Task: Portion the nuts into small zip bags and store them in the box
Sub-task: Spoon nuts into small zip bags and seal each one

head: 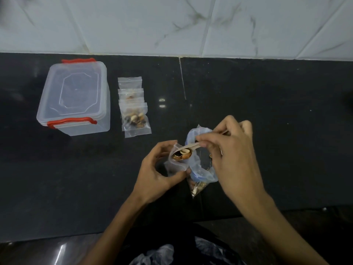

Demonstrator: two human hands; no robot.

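Both forearms bare, coming up from bottom of frame & converging toward centre. Left hand (158, 169) sits lower-left of the pair, palm turned inward, fingers curled, thumb and fingertips pinching the rim of the small zip bag (176, 163) to hold its mouth open. Right hand (231, 150) is higher, back of hand toward camera, wrist bent down; thumb & index pinch the spoon (188, 148) handle, other fingers loosely curled behind. The 2 hands sit near each other, not touching
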